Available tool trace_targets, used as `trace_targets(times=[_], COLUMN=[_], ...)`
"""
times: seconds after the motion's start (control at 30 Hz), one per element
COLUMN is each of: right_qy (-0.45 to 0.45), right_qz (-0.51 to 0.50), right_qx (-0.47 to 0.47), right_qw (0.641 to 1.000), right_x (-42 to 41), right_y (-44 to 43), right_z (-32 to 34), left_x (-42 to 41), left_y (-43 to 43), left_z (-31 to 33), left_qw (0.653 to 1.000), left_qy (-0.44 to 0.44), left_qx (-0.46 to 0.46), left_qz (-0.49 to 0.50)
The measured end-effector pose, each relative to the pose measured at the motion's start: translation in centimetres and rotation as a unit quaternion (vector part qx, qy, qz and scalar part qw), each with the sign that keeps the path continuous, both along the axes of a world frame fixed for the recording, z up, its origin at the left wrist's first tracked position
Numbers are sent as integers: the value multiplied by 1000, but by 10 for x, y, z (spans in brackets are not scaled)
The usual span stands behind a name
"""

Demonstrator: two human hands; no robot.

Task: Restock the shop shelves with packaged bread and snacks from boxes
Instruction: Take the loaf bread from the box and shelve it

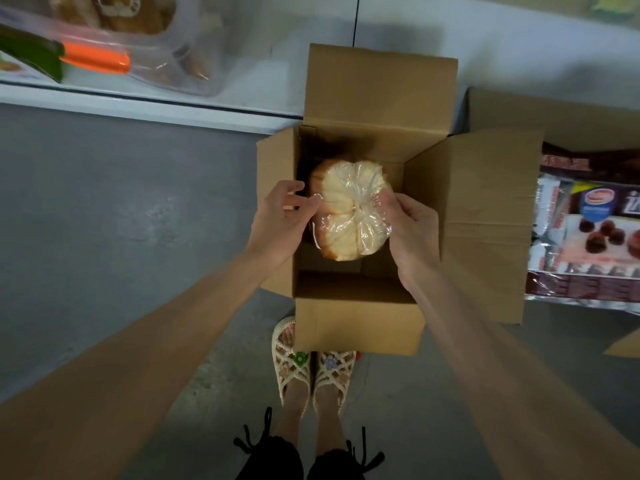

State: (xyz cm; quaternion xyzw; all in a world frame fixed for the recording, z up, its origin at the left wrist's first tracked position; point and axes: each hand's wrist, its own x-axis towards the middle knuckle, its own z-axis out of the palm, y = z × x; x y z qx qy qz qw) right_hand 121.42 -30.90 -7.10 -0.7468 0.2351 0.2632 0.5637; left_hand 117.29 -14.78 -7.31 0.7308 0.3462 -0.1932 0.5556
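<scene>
A pale sliced bread loaf (349,209) in a crinkled clear bag lies end-on inside an open cardboard box (360,327). The left hand (280,216) and right hand (412,230) hold it, fingers curled on the plastic.

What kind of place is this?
Probably a shop: a shelf with bagged bread, a box with a wrapped loaf, and a second box of snack packs.
</scene>
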Motion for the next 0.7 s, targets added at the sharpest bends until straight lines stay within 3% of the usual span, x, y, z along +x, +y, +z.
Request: trace_targets(times=[0.27,0.5,0.7], right_qy=[-27,-91,-179], right_qz=[0,29,39], right_qx=[-28,-51,-6], right_qw=[999,994,983], right_x=[2,-3,6], right_y=[-21,-44,-50], right_z=[99,215,328], left_x=[-1,-6,-20], left_y=[-16,-27,-39], left_z=[81,191,299], left_qw=[998,990,977], left_qy=[-33,-86,-151], left_qx=[-20,-26,-19], left_qz=[-45,-104,-151])
